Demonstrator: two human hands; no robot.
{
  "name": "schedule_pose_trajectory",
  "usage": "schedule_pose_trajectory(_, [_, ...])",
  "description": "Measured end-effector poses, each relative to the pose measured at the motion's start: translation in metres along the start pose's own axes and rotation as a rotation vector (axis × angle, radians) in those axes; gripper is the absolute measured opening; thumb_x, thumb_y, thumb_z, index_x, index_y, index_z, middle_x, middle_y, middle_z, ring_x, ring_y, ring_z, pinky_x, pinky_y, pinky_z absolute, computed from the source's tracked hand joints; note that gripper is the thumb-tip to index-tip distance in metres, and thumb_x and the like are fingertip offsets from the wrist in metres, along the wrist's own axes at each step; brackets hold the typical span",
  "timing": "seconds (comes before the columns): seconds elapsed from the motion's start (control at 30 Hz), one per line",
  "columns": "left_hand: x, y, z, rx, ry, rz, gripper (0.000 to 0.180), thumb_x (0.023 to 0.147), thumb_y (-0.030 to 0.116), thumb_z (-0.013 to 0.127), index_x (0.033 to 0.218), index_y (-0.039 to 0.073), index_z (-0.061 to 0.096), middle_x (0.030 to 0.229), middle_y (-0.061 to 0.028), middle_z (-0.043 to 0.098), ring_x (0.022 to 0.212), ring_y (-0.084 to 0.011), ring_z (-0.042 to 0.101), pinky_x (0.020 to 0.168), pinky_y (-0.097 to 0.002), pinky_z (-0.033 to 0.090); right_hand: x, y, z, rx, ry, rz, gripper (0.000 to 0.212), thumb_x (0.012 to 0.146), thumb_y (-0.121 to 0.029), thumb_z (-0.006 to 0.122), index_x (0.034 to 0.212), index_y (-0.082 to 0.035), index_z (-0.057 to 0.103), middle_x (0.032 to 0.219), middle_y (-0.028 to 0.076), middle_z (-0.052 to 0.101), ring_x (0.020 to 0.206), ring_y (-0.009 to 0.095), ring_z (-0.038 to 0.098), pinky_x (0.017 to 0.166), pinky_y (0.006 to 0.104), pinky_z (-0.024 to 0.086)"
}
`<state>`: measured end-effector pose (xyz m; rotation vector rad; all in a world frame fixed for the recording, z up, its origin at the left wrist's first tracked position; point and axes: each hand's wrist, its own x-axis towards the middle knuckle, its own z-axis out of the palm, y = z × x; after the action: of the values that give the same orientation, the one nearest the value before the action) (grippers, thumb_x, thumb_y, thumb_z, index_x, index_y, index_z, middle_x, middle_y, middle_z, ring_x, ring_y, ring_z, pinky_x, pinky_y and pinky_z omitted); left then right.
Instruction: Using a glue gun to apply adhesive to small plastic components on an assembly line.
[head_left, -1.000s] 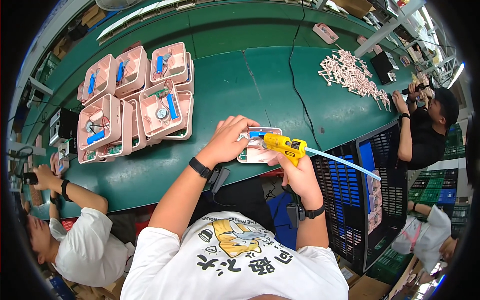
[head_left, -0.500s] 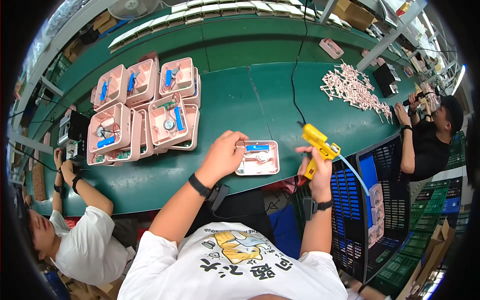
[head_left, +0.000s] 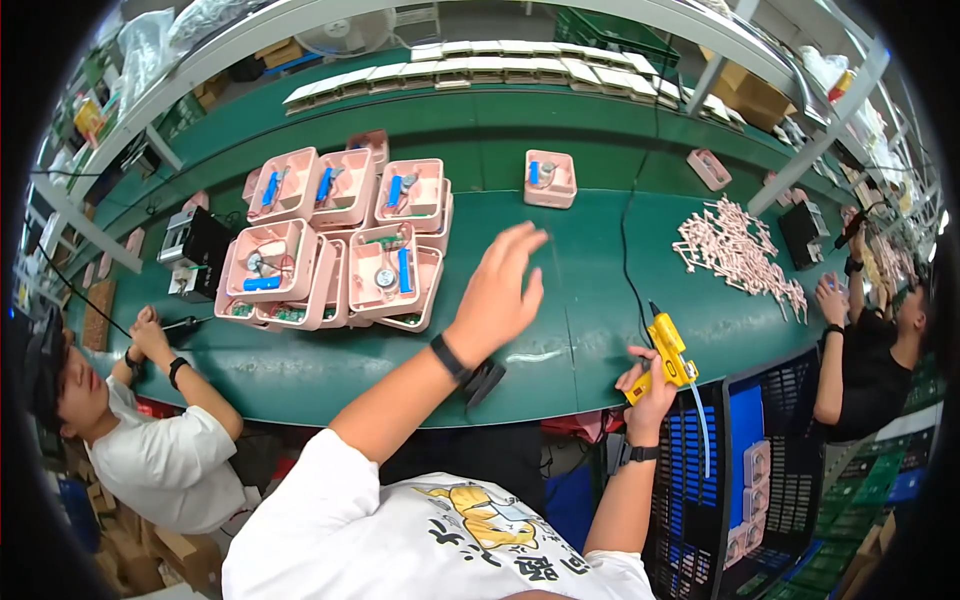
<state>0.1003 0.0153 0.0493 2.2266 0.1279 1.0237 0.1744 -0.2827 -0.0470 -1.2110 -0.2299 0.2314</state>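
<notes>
My left hand [head_left: 500, 292] is stretched out over the green conveyor belt [head_left: 560, 330], fingers spread and holding nothing. Beyond it, a single pink tray [head_left: 550, 178] with a blue part inside lies alone on the belt. To the hand's left stands a cluster of stacked pink trays [head_left: 340, 240] with blue parts and wiring. My right hand [head_left: 648, 388] grips a yellow glue gun [head_left: 668, 355] at the near edge of the belt; a pale glue stick hangs from the gun, and a black cable runs up across the belt.
A pile of pale pink sticks [head_left: 740, 255] lies right on the belt. A black crate [head_left: 740, 470] holding pink trays stands at my right. A black box device [head_left: 195, 245] sits left. One person [head_left: 150, 420] works at lower left, another [head_left: 870, 350] at right.
The pink tray that lay under my left hand is now farther across the belt, and that hand has lifted off, open. My right hand has drawn the glue gun to the belt's near edge.
</notes>
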Motion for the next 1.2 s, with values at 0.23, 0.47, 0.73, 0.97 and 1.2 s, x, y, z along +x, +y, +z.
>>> schedule_pose_trajectory(0.23, [-0.043,0.026,-0.123,0.621,0.145,0.051,0.056,0.085,0.009,0.079,0.139,0.008,0.063,0.136,-0.0129,0.062,0.119,-0.0351,0.062,0.103,-0.0486,0.047,0.002,0.0,0.007,0.017,0.021,-0.07,0.029,0.116,-0.027,0.05,0.118,0.001,0.058,0.115,0.022,0.073,0.054,0.014,0.054,0.053,0.0334,0.051])
schedule_pose_trajectory(0.47, [-0.062,0.023,-0.151,0.795,-0.033,-0.283,0.063,0.081,0.016,0.087,0.14,0.011,0.064,0.124,-0.0099,0.067,0.12,-0.0326,0.059,0.105,-0.0486,0.041,-0.001,0.0,0.001,0.041,0.017,-0.093,0.027,0.116,-0.024,0.05,0.118,0.002,0.058,0.117,0.025,0.072,0.056,0.015,0.056,0.055,0.0353,0.053])
schedule_pose_trajectory(0.73, [-0.06,0.017,-0.174,0.837,-0.117,-0.136,0.049,0.08,0.012,0.088,0.126,0.015,0.072,0.11,-0.0037,0.073,0.112,-0.0271,0.064,0.099,-0.0451,0.04,-0.001,0.0,0.006,0.032,0.007,-0.066,0.032,0.117,-0.026,0.049,0.117,0.003,0.061,0.114,0.02,0.073,0.056,0.014,0.055,0.056,0.0341,0.053])
schedule_pose_trajectory(0.97, [-0.063,0.053,-0.135,0.308,-0.193,0.258,0.018,0.083,0.012,0.086,0.098,0.014,0.075,0.097,-0.0006,0.073,0.098,-0.0241,0.068,0.096,-0.0439,0.041,0.001,-0.003,0.012,0.071,0.064,-0.074,0.032,0.116,-0.027,0.05,0.117,0.003,0.06,0.115,0.02,0.073,0.058,0.014,0.056,0.057,0.0347,0.054])
schedule_pose_trajectory(1.2, [-0.013,-0.005,0.041,0.011,-0.337,0.327,0.014,0.085,0.009,0.082,0.094,0.01,0.071,0.097,-0.0073,0.068,0.098,-0.0321,0.067,0.086,-0.0454,0.054,0.004,-0.003,0.006,0.103,0.085,-0.082,0.033,0.115,-0.028,0.051,0.116,0.003,0.06,0.115,0.021,0.073,0.058,0.015,0.057,0.057,0.0353,0.054])
